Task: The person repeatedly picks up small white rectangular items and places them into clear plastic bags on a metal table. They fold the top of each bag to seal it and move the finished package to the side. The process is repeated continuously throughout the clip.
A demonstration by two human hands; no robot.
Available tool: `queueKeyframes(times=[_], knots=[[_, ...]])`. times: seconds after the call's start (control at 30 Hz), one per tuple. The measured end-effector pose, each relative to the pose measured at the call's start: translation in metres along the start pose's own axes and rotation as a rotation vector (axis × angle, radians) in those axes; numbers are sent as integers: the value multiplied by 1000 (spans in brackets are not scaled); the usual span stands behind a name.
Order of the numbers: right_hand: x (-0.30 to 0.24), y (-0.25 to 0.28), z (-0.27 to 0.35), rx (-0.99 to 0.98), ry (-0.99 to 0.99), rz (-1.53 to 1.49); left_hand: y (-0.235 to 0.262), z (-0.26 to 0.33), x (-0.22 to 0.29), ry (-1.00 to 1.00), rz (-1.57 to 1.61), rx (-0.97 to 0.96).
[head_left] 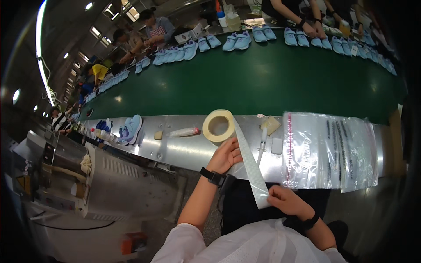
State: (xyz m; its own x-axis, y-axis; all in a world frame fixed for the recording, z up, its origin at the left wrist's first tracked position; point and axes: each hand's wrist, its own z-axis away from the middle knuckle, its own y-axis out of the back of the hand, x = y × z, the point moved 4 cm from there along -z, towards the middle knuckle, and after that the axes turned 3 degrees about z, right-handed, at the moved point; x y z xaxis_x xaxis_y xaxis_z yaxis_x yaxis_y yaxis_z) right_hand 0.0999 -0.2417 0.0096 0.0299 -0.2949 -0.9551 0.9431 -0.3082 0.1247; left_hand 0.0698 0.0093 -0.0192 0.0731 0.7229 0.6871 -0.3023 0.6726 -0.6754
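Note:
A pale yellow roll of tape stands on the metal ledge of a conveyor. A long translucent strip runs from the roll down toward me. My left hand rests on the ledge just below the roll, fingers curled against the strip's upper part. My right hand pinches the strip's lower end in front of my lap. Both wrists wear dark bands.
Clear plastic bags lie stacked on the ledge at right. A syringe-like tool, small pads and a wrapped tube lie nearby. Light blue shoes line the green belt; other people work across it. A grey machine stands left.

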Motion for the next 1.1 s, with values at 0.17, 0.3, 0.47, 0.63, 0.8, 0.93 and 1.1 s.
queueKeyframes(times=[0.17, 0.3, 0.47, 0.63, 0.8, 0.93, 1.1], knots=[[-13, 6, 22, -193, 0, 330, 18, 36, 13, -337, -251, 617], [-16, 9, 12, 76, -8, 364, -84, 103, -23, -477, -1104, 166], [-26, 0, -6, 162, 110, 127, -117, 112, -45, -507, -1204, 145], [-22, -1, 3, 201, 197, -116, -116, 108, -58, -529, -1001, 212], [-32, 6, 7, 285, 131, 93, -115, 100, -64, -315, -806, 165], [-38, 7, 5, 255, 209, 40, -98, 94, -68, -220, -564, 96], [-31, 1, 3, 365, 412, -96, -103, 93, -61, -202, -463, 193]])
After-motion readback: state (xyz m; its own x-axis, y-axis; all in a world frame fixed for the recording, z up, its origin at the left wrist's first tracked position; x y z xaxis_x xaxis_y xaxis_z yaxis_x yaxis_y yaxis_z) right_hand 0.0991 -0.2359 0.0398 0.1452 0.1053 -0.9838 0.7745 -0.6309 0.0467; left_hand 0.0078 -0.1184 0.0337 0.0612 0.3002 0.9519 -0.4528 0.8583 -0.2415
